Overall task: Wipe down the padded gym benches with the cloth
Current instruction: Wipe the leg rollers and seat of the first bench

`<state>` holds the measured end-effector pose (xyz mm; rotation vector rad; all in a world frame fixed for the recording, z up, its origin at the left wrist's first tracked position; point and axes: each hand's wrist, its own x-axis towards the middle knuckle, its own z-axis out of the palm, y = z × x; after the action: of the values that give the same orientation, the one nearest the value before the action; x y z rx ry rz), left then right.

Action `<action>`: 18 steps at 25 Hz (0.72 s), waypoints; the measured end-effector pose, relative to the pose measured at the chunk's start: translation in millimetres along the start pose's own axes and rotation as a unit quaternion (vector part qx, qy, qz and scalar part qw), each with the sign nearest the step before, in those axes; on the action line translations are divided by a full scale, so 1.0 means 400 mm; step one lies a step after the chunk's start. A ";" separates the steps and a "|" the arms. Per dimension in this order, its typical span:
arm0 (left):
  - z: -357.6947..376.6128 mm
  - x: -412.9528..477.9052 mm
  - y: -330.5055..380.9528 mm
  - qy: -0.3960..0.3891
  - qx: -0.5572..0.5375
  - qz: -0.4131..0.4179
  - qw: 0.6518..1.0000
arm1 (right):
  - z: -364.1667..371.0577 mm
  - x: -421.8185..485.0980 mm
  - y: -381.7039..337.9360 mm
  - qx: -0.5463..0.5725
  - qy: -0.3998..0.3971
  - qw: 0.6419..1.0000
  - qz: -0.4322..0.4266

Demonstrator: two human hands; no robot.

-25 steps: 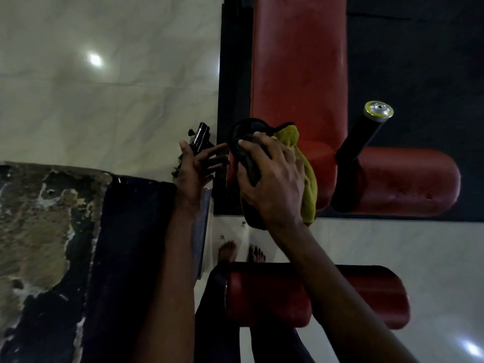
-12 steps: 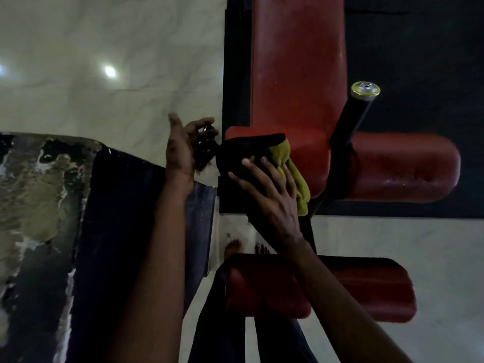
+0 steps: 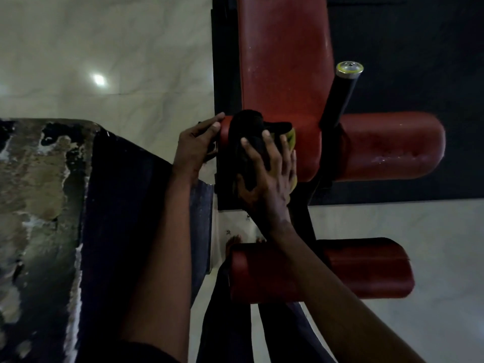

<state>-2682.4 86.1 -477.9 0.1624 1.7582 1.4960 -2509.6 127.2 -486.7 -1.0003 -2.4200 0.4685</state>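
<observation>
While on bench [image 3: 285, 61], cloth [image 3: 246, 134] under grip [image 3: 267, 174]

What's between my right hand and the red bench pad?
The dark cloth, yellow-green at its edge: the right hand presses it against the near end of the red bench pad, in the head view.

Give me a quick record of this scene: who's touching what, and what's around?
Activity: wiping a padded gym bench
Right hand: spread flat, pressing the cloth onto the left roller pad
Left hand: touching that pad's left end
Cloth: dark, yellow edge showing
Nearby: black handle, right roller pad, lower roller pad
Floor: pale marble, black mat
</observation>
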 end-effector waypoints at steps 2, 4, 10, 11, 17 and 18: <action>0.006 -0.001 0.010 0.010 0.024 0.011 1.000 | -0.006 -0.025 0.044 -0.008 -0.020 0.998 -0.066; 0.025 -0.019 0.019 0.034 0.067 0.032 0.997 | -0.021 -0.047 0.098 -0.033 -0.032 0.993 -0.105; 0.055 -0.064 0.010 0.045 0.178 0.075 0.980 | -0.068 -0.055 0.183 0.012 0.077 0.994 0.070; 0.047 -0.057 0.011 0.043 0.162 0.072 0.983 | -0.056 -0.057 0.153 0.034 0.085 0.991 0.102; 0.027 -0.044 0.070 0.004 0.051 -0.017 0.999 | 0.045 -0.118 -0.037 0.083 0.012 0.991 0.108; 0.025 -0.041 0.074 0.005 0.065 -0.015 0.998 | 0.038 -0.123 -0.016 0.071 0.005 0.994 0.082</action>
<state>-2676.4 93.2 -444.0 0.1952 1.8591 1.3640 -2491.2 85.2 -511.0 -1.1412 -2.2692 0.6806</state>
